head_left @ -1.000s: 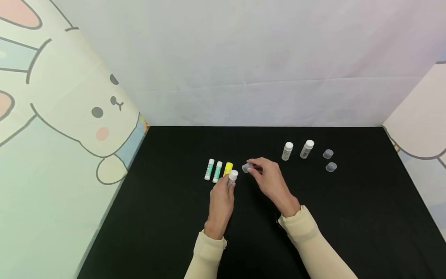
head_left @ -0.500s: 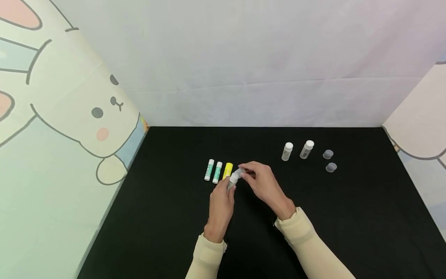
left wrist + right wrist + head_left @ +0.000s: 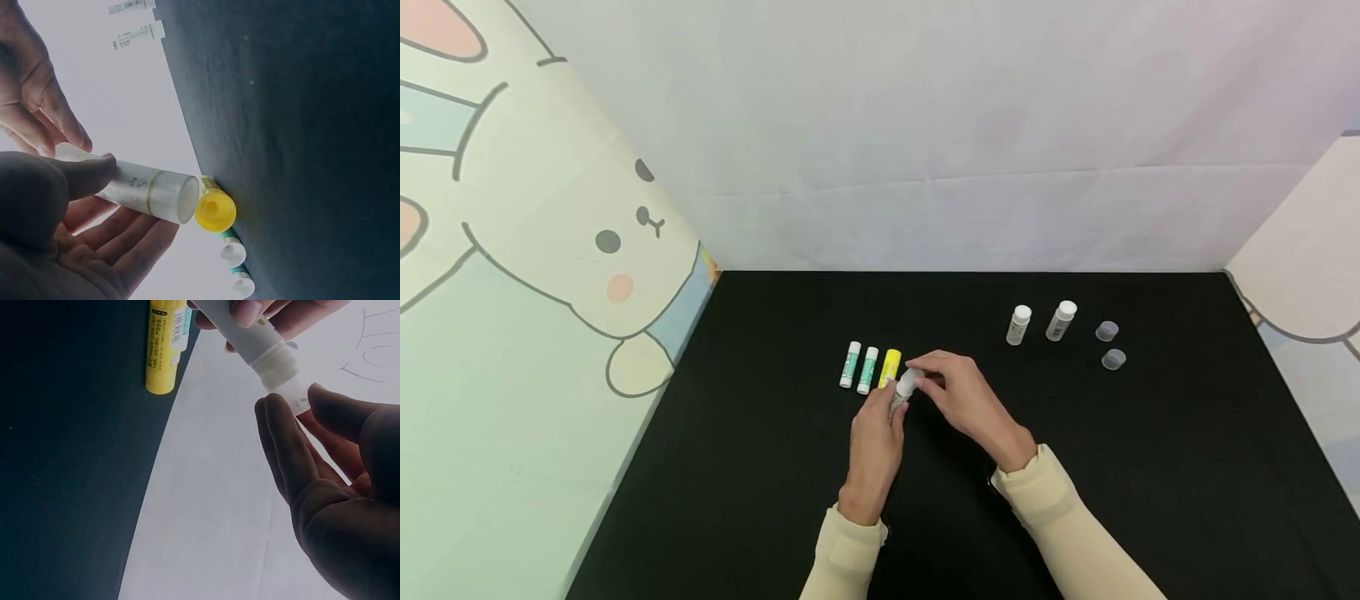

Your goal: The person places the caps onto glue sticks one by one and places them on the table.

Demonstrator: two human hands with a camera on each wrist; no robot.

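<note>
A white glue stick (image 3: pixel 901 392) with a frosted translucent cap (image 3: pixel 911 380) is gripped by the left hand (image 3: pixel 876 442); the cap is pinched by the right hand (image 3: pixel 966 400).

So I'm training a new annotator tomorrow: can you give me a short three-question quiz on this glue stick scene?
1. True or false: the left hand grips the white glue stick.
2. Multiple choice: how many loose clear caps lie on the black mat at the far right? A one, B two, C four.
3. Fill in: the capped stick lying nearest the held one is coloured ____.

Key
1. True; the right hand pinches the translucent cap at the stick's end.
2. B; they lie beside two uncapped white sticks.
3. Yellow: the yellow stick, next to two green-labelled sticks.
</note>
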